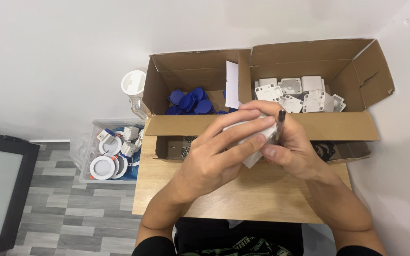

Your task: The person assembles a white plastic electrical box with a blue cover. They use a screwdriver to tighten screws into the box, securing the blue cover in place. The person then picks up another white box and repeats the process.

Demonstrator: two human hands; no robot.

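A small white plastic box [255, 137] sits clasped between both hands above the far half of the wooden counter [224, 194], just in front of the cardboard boxes. The left hand [219, 151] wraps over it from the left, fingers laid flat across its top face and curled onto it. The right hand [293, 147] closes on it from the right and also pinches one dark slim tool [280, 125], which stands nearly upright with its long axis running away from the person, against the box's right edge. Both hands touch the piece, so neither is nearer.

Beyond them stand two open cardboard boxes: the left cardboard box [167, 71] holds many blue plastic caps [191, 100], the right cardboard box [357, 61] about eight white housings [300, 92]. A lower tray of screws [183, 148] lies under the front flap. On the floor, one clear bin [87, 151] holds several round white lamps [103, 167].
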